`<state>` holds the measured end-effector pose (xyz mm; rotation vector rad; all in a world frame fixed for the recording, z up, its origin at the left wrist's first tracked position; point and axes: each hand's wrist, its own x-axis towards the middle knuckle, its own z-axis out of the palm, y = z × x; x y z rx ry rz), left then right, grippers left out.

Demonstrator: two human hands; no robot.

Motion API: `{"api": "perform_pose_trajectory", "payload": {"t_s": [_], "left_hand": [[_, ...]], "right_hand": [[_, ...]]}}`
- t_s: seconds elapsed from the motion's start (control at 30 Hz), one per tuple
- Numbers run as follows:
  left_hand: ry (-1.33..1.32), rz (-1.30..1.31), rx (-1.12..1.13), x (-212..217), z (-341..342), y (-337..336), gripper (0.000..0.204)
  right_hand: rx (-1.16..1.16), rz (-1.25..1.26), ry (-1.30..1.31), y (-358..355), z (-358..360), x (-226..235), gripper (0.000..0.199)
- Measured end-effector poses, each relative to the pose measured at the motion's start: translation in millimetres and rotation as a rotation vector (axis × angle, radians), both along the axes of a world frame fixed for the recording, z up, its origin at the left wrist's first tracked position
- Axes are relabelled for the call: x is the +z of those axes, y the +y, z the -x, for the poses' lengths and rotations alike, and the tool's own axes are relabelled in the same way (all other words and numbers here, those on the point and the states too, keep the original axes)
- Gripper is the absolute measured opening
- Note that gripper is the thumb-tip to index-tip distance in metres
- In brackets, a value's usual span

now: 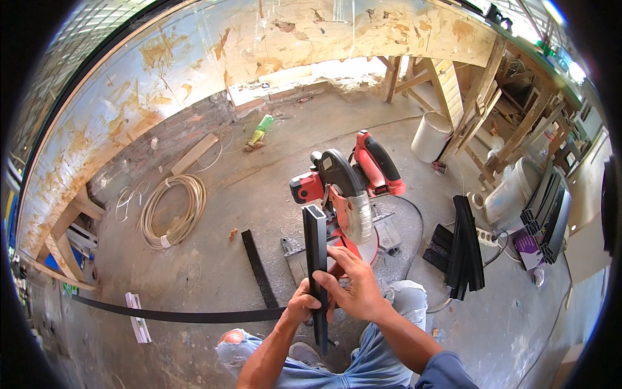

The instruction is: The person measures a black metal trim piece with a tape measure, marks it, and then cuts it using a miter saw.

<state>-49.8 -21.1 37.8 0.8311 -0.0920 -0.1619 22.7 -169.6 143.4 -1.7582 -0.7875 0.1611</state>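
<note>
Both hands clamp the black metal channel (316, 259): left hand (302, 306) low, right hand (353, 285) around its middle, near the red mitre saw (346, 194). It seems stiff, light, sharp-edged, so I grip its flat sides.

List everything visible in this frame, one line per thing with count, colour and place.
black rectangular tube: one, black, held upright before the saw
miter saw: one, red and black, on the floor at centre
flat black strip: one, black, floor left of the saw
long black strip: one, black, floor at lower left
coiled hose: one, beige, floor at left
spirit level: one, white, lower left
black profile stack: one stack, black, right of the saw
bucket: one, white, upper right
left hand: grips the tube low down
right hand: fingers on the tube
</note>
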Motion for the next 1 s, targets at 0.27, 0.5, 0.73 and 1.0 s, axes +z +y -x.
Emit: {"api": "perform_pose_trajectory", "payload": {"t_s": [0.27,0.5,0.73,1.0], "left_hand": [[0.057,0.083,-0.088,-4,3,-7,0.034],[0.036,0.088,-0.117,-5,2,-5,0.035],[0.067,0.1,-0.115,-7,2,-6,0.036],[0.076,0.155,-0.121,-10,3,-5,0.038]], "right_hand": [[-0.028,-0.004,0.008,1,0,-6,0.048],[-0.04,0.03,0.003,2,-1,-6,0.049],[-0.036,0.018,0.0,3,-4,-13,0.051],[-0.019,0.024,0.058,5,-2,-12,0.052]]}}
